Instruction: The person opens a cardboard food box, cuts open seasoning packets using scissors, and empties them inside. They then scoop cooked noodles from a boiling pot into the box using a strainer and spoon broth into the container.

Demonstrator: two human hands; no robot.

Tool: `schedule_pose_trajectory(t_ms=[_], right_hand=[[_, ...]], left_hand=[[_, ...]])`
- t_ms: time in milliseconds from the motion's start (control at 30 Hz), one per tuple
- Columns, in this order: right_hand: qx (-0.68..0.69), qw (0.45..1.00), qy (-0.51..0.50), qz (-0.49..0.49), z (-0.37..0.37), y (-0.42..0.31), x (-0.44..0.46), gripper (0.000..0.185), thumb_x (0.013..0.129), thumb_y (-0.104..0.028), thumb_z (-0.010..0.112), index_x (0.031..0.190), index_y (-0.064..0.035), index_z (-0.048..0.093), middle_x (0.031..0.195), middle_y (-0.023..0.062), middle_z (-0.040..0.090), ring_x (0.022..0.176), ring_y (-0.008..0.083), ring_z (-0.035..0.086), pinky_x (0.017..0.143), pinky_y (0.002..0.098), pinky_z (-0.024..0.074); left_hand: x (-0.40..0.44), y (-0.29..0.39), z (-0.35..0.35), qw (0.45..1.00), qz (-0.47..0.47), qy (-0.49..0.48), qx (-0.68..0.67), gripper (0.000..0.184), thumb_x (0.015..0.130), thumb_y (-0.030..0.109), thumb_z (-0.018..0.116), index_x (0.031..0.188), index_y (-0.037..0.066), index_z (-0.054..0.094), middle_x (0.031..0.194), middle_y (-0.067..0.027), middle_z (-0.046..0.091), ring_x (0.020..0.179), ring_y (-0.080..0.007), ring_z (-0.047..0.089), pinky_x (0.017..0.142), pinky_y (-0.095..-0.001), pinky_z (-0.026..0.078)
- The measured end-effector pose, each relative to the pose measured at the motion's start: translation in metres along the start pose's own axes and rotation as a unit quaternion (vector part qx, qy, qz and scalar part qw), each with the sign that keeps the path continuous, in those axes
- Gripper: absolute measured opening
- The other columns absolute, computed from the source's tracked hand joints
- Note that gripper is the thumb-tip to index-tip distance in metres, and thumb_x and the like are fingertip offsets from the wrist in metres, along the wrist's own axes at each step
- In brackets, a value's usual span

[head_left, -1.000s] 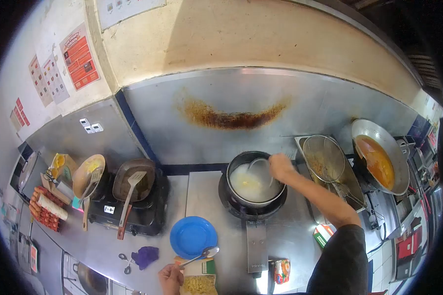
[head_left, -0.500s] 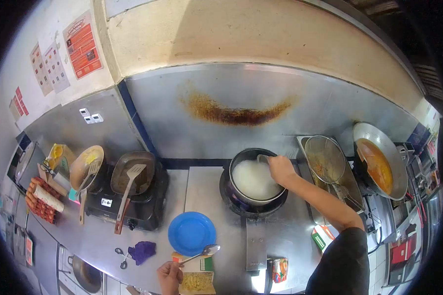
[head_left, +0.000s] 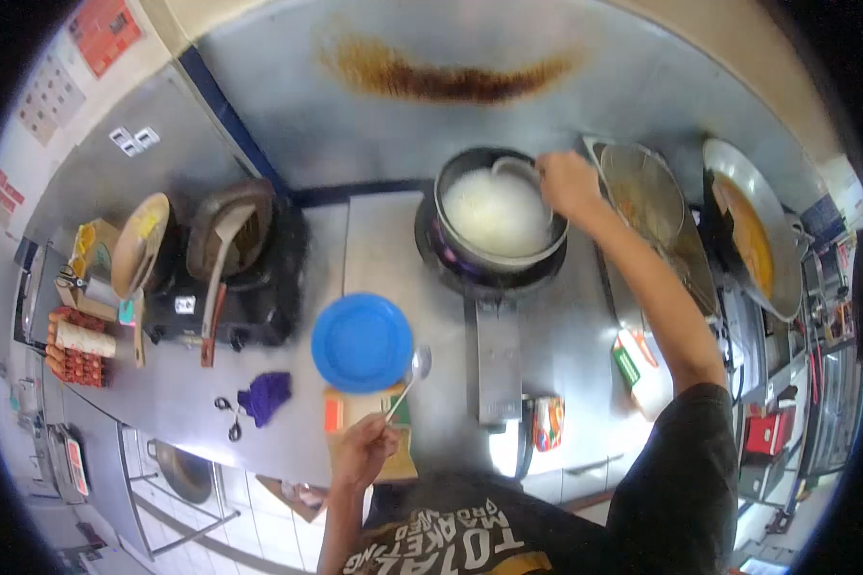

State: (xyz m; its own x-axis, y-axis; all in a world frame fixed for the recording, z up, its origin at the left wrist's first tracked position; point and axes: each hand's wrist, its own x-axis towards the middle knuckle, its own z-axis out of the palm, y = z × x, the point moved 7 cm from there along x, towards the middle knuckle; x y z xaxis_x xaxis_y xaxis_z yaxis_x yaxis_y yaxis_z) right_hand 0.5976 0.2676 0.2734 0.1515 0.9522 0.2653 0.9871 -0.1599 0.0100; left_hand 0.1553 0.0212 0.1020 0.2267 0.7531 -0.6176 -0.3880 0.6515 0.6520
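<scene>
My right hand [head_left: 571, 184] is closed on the handle of a ladle at the right rim of a dark pot [head_left: 501, 257]. Whitish liquid [head_left: 494, 213] fills the pot, and the ladle's bowl is partly in it. In my left hand [head_left: 365, 448] is a metal spoon [head_left: 420, 364], its bowl up and to the right. Just beyond that hand sits a blue plate [head_left: 361, 343]. A carton with red and green parts [head_left: 334, 412] lies partly hidden beneath my left hand.
Two pans [head_left: 144, 247] [head_left: 228, 240] with utensils are at the left, beside an egg tray [head_left: 77, 364]. Scissors [head_left: 230, 418] and a purple cloth [head_left: 265, 398] lie nearer. A strainer [head_left: 642, 192] and a wok of orange liquid [head_left: 748, 235] stand at the right.
The view has tilted downward, so the counter appears higher and my shirt shows. My right hand has stayed at the pot with the ladle. The spoon in my left hand now points more steeply upward.
</scene>
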Motion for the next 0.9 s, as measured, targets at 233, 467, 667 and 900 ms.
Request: schedule_pose_trajectory(t_ms=[233, 467, 667, 900], right_hand=[[-0.006, 0.999, -0.016, 0.03, -0.005, 0.01, -0.011, 0.02, 0.083, -0.012, 0.059, 0.095, -0.011, 0.074, 0.093, 0.021, 0.071, 0.09, 0.0388, 0.07, 0.079, 0.0477, 0.0559], [0.001, 1.0, 0.012, -0.003, -0.028, -0.003, -0.006, 0.021, 0.082, -0.012, 0.058, 0.095, -0.0122, 0.074, 0.097, 0.0188, 0.072, 0.093, 0.0382, 0.069, 0.081, 0.0476, 0.0552], [-0.035, 0.999, 0.01, 0.004, -0.037, 0.001, 0.004, 0.02, 0.081, -0.013, 0.058, 0.093, -0.0117, 0.074, 0.095, 0.0195, 0.071, 0.092, 0.0388, 0.069, 0.081, 0.0482, 0.0547], [-0.029, 0.991, 0.045, -0.126, -0.036, -0.009, 0.009, 0.017, 0.082, -0.014, 0.061, 0.09, -0.0109, 0.075, 0.087, 0.0183, 0.072, 0.083, 0.038, 0.07, 0.075, 0.0487, 0.0556]], left_hand=[[0.007, -0.149, 0.033, 0.947, -0.151, -0.282, 0.039, 0.005, 0.095, 0.011, 0.052, 0.093, 0.007, 0.05, 0.073, -0.0017, 0.052, 0.064, -0.0128, 0.049, 0.06, -0.026, 0.04], [0.025, -0.213, 0.05, 0.952, 0.076, -0.078, 0.286, 0.025, 0.086, 0.018, 0.072, 0.078, 0.006, 0.051, 0.065, 0.0002, 0.047, 0.06, -0.011, 0.043, 0.054, -0.0305, 0.036], [0.023, -0.207, 0.073, 0.925, 0.21, 0.075, 0.308, 0.037, 0.081, 0.03, 0.081, 0.081, 0.001, 0.059, 0.062, -0.0088, 0.055, 0.055, -0.0203, 0.052, 0.054, -0.0379, 0.042], [0.016, -0.2, 0.093, 0.895, 0.246, 0.148, 0.343, 0.032, 0.08, 0.022, 0.078, 0.073, 0.003, 0.053, 0.061, -0.0137, 0.058, 0.054, -0.0311, 0.058, 0.054, -0.0437, 0.044]])
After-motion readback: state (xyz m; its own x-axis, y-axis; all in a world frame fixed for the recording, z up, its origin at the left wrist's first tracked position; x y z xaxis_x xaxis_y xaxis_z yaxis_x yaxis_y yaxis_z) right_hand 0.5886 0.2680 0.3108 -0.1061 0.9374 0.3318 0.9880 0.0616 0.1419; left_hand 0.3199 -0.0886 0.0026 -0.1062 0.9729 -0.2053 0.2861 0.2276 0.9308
